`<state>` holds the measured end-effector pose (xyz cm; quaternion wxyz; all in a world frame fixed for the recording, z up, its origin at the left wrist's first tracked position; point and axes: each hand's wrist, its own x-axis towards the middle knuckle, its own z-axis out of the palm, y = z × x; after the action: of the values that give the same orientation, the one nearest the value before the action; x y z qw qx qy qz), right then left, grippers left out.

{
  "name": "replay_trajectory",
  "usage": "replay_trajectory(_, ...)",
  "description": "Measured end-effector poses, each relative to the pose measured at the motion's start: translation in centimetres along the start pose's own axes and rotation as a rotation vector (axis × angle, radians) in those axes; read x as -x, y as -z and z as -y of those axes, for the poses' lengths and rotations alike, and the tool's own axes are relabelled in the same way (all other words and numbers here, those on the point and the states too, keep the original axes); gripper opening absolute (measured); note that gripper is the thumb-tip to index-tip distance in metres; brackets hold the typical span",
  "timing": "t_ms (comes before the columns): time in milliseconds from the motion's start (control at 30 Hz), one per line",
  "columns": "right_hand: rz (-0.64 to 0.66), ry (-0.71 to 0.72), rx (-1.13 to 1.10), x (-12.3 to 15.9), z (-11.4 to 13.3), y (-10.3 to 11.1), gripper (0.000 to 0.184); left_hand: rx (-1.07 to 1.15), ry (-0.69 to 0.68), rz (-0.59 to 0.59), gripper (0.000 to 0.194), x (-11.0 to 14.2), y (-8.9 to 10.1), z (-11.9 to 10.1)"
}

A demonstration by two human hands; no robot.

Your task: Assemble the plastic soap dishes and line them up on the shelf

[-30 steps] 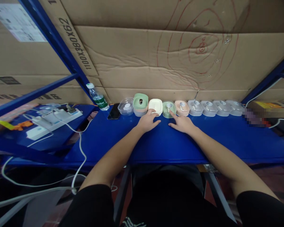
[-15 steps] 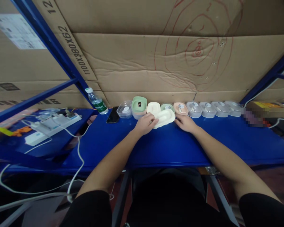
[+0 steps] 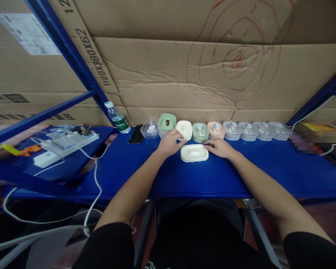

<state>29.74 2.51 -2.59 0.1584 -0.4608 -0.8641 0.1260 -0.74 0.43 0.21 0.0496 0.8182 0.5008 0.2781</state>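
A cream oval tray-like piece with a raised middle lies flat on the blue table. My right hand rests at its right end, fingertips at the rim and loosely spread. My left hand is at the front left of a cream container, thumb and fingers slightly apart; whether they touch it is hard to tell. Beside that container stand a pale green container and a pink one, each with a round label. A green lid-like piece with a hole sits on a container left of them.
Several clear containers continue the row rightward. At left are a round clear container, a phone and a water bottle. A power strip with cables lies further left. A cardboard wall stands behind.
The cream oval piece has left my left hand and now lies on the table nearer to me. My left hand has shifted to the cream container; my right hand is now at the oval piece.
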Motion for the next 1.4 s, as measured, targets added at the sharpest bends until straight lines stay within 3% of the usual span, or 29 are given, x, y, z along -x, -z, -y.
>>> replay_trajectory(67, -0.003, -0.002, -0.02, 0.0, -0.2, 0.0, 0.041, -0.045, 0.11, -0.165, 0.03, -0.1, 1.0, 1.0)
replay_trajectory(133, -0.003, -0.001, -0.035, 0.0, -0.3, 0.0, 0.041, -0.09, 0.209, -0.242, 0.037, 0.0, 1.9, 2.2)
replay_trajectory(233, 0.002, 0.003, -0.047, 0.0, -0.3, 0.0, 0.041, -0.133, 0.325, -0.217, 0.043, 0.0, 2.5, 3.9)
replay_trajectory(367, -0.001, -0.004, -0.045, 0.0, -0.3, 0.0, 0.039, -0.069, 0.396, -0.195, 0.033, -0.3, 2.1, 5.1)
replay_trajectory(567, 0.001, 0.005, -0.048, 0.0, -0.4, 0.0, 0.037, 0.083, 0.348, -0.412, 0.025, -0.9, 1.7, 5.3)
replay_trajectory(667, -0.01, 0.003, -0.05, 0.0, -0.4, 0.0, 0.037, 0.13, 0.26, -0.548, 0.023, -1.0, 1.8, 5.2)
replay_trajectory(733, -0.024, 0.009, -0.058, 0.0, -0.2, 0.0, 0.038, 0.177, 0.179, -0.578, 0.022, -0.9, 1.8, 4.8)
replay_trajectory(833, -0.081, 0.032, -0.122, 0.1, 0.2, 0.0, 0.045, 0.269, 0.103, -0.499, 0.026, -0.6, 1.4, 3.5)
replay_trajectory(1000, -0.243, 0.069, -0.338, 0.2, 0.9, -0.2, 0.073, 0.467, 0.024, -0.095, 0.03, 0.0, 0.2, 0.6)
replay_trajectory(1067, -0.302, 0.087, -0.388, 0.1, 1.0, -0.1, 0.075, 0.543, -0.007, 0.012, 0.036, 0.1, 0.0, -0.3)
replay_trajectory(1267, -0.372, 0.021, -0.488, 0.3, 1.5, 0.8, 0.061, 0.799, 0.0, 0.109, 0.062, 0.2, -0.4, -0.7)
replay_trajectory(1400, -0.365, -0.05, -0.496, 0.5, 1.9, 1.4, 0.058, 0.888, 0.047, 0.178, 0.067, -0.2, -1.1, -0.3)
